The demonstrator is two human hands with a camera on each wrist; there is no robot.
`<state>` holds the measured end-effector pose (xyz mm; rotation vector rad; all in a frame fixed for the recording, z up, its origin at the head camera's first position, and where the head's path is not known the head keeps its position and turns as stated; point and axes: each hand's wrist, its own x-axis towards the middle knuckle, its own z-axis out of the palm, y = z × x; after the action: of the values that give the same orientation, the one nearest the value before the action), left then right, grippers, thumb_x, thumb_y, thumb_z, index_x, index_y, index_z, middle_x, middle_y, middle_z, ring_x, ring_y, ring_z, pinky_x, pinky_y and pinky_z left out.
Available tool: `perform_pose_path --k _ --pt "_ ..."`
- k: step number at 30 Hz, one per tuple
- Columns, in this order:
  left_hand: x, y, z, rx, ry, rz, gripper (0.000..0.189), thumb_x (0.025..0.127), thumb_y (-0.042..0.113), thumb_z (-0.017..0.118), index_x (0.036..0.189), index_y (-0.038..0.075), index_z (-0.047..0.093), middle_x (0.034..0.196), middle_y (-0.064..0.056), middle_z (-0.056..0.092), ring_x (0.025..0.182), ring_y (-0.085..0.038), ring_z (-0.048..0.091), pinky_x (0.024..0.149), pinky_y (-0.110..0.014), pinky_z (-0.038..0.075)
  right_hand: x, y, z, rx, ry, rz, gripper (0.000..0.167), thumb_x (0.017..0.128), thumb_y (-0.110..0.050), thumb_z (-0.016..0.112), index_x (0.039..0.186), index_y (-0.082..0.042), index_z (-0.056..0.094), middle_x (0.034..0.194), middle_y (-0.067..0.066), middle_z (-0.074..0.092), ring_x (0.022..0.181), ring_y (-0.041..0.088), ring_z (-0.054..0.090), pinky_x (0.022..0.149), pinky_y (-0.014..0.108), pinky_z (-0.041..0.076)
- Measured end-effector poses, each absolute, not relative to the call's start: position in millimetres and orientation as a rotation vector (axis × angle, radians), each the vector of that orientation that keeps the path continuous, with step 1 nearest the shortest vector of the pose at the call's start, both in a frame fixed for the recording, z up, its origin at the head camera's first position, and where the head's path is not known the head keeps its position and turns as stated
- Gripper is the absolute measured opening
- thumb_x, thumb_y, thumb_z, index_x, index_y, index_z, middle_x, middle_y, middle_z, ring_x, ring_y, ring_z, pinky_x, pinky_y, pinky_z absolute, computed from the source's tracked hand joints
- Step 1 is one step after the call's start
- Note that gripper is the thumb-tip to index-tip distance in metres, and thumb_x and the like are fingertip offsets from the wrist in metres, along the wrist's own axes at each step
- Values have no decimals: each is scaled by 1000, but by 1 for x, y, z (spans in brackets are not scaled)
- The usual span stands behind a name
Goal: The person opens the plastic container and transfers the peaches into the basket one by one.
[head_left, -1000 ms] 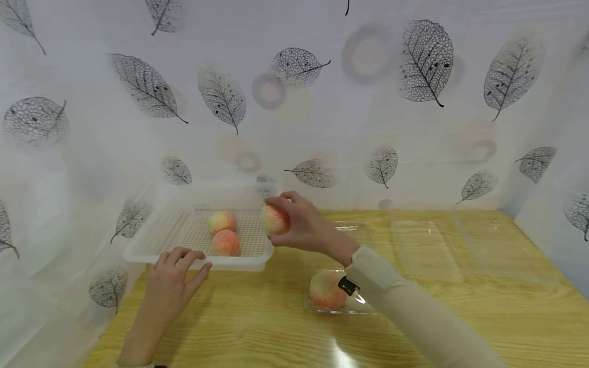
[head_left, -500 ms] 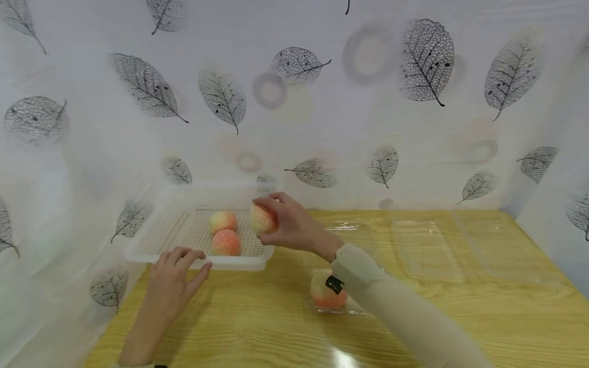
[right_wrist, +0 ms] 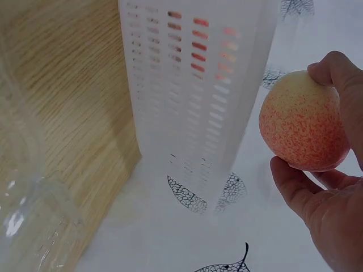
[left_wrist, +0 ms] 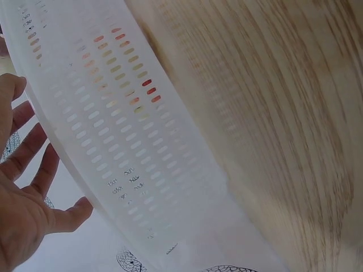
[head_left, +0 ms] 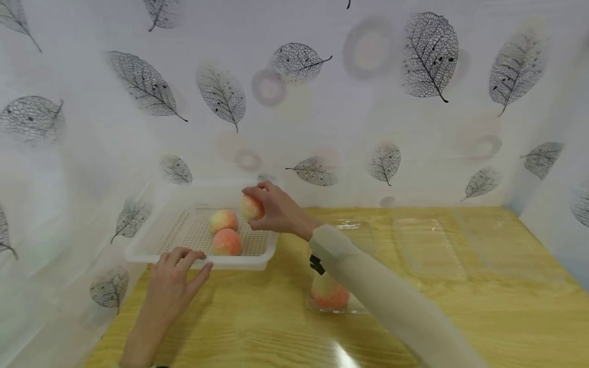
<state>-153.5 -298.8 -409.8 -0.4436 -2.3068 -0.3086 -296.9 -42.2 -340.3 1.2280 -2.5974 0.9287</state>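
Note:
A peach [head_left: 252,206] with yellow and red speckled skin is pinched between the thumb and fingers of my right hand [head_left: 278,210]. The hand holds it above the right side of a white perforated plastic basket [head_left: 202,261]. In the right wrist view the same peach [right_wrist: 305,122] appears beside the basket wall [right_wrist: 198,113]. Two more peaches lie in the basket: a yellowish one [head_left: 224,222] and a redder one [head_left: 227,242] in front of it. My left hand [head_left: 171,283] rests its spread fingers on the front rim; the left wrist view shows these fingers [left_wrist: 34,153] along the rim.
A clear plastic box [head_left: 338,309] with a peach [head_left: 329,293] in it stands right of the basket, partly behind my right sleeve. More clear plastic trays [head_left: 428,248] lie at the right on the wooden table [head_left: 257,317]. A leaf-print curtain [head_left: 331,117] hangs behind and at the sides.
My right hand has carried its peach leftward and slightly upward, from the basket's right edge to over the basket. The left hand has stayed in place.

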Motion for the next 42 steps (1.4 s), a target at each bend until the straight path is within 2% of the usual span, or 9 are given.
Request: perform_pose_path --k 5,11,22,36,42 --pt "-154 -297 -410 -467 -2294 -313 26 72 15 87 92 7 73 89 -14 68 76 -36 60 64 -49 47 -307 -47 -345 1237 -2629 920 69 87 -25 78 149 -14 51 128 12 53 92 18 55 73 24 51" --pt "-153 -299 -410 -461 -2288 -332 25 74 16 86 93 8 73 90 -14 69 77 -35 61 65 -50 48 -316 -56 -345 1255 -2653 871 68 87 -24 77 149 -14 51 129 14 55 96 19 56 76 25 51" --pt "-152 -295 -410 -389 -2319 -361 29 69 13 89 93 10 74 92 -13 69 81 -36 62 66 -53 48 -331 -62 -349 1228 -2716 803 70 86 -23 77 150 -13 50 126 15 56 96 19 56 77 27 50" --pt "-153 -297 -408 -386 -2318 -364 28 71 15 89 94 11 74 93 -12 70 80 -35 62 64 -54 48 -335 -68 -360 1212 -2815 645 69 86 -26 77 149 -16 52 135 12 58 110 22 58 90 34 53" --pt "-151 -297 -410 -388 -2309 -360 28 69 14 89 93 12 75 90 -11 69 77 -32 61 61 -51 47 -333 -74 -371 1196 -2887 560 69 85 -26 79 149 -18 53 133 10 60 112 22 58 87 35 54"
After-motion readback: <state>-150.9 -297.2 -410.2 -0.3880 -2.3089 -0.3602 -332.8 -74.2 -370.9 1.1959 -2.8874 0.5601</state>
